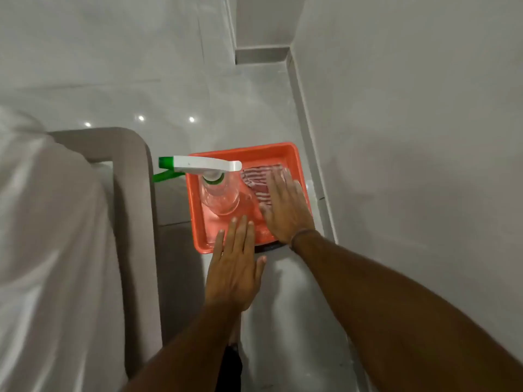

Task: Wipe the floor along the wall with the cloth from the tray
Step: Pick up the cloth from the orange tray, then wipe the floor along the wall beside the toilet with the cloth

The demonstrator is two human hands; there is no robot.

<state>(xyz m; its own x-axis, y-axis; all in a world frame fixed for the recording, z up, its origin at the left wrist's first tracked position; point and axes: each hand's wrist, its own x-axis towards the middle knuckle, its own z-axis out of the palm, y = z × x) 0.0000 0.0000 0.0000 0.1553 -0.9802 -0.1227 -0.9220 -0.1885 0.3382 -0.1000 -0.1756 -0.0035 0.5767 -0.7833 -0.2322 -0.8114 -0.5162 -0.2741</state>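
An orange tray (pixel 195 210) lies on the glossy grey floor (pixel 215 89) close to the wall (pixel 410 137) on the right. A red-and-white striped cloth (pixel 259 179) lies in the tray's right half. My right hand (pixel 285 207) is spread flat over the near part of the cloth, fingers apart, and I cannot tell if it touches it. My left hand (pixel 235 264) hovers open over the tray's near edge, holding nothing.
A clear spray bottle (pixel 218 193) with a white and green trigger head stands in the tray's left half. A grey upholstered piece of furniture (pixel 135 222) with pale sheeting (pixel 51 236) stands left of the tray. A skirting strip (pixel 308 131) runs along the wall's foot.
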